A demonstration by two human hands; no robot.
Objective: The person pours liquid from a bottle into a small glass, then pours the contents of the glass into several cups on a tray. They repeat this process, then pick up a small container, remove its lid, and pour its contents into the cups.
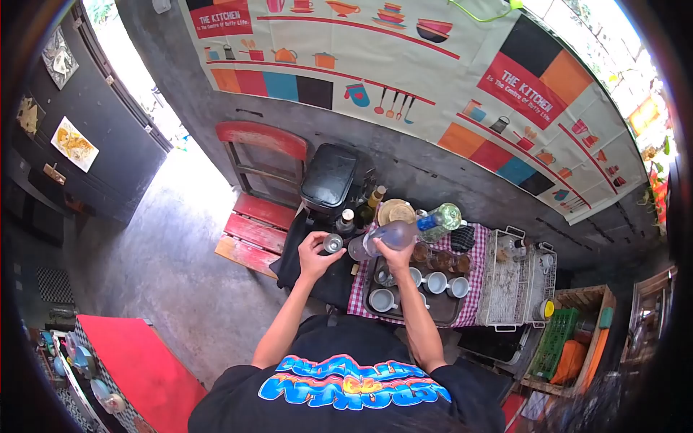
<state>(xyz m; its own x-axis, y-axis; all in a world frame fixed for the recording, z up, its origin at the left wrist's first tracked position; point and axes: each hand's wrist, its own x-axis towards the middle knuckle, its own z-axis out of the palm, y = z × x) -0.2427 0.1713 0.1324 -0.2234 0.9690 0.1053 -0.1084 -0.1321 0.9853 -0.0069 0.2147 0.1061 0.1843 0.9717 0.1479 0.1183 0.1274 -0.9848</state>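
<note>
Left of the tray [449, 312], the right hand [395, 254] grips 1 clear bottle [386, 234] lying left-right, its mouth just beside the metal cup [333, 243] clasped in the left hand [312, 257].

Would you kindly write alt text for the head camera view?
A person's right hand tilts a clear bottle toward a small metal cup held in the left hand, by a tray of white cups on a checked cloth.

**A:** where's the tray [442, 312] with the cups [436, 282]?
**B:** middle of the surface [476, 307], wire rack [505, 289] just right of it, bottles [372, 204] along the back edge, chair [256, 209] off the left edge.
</note>
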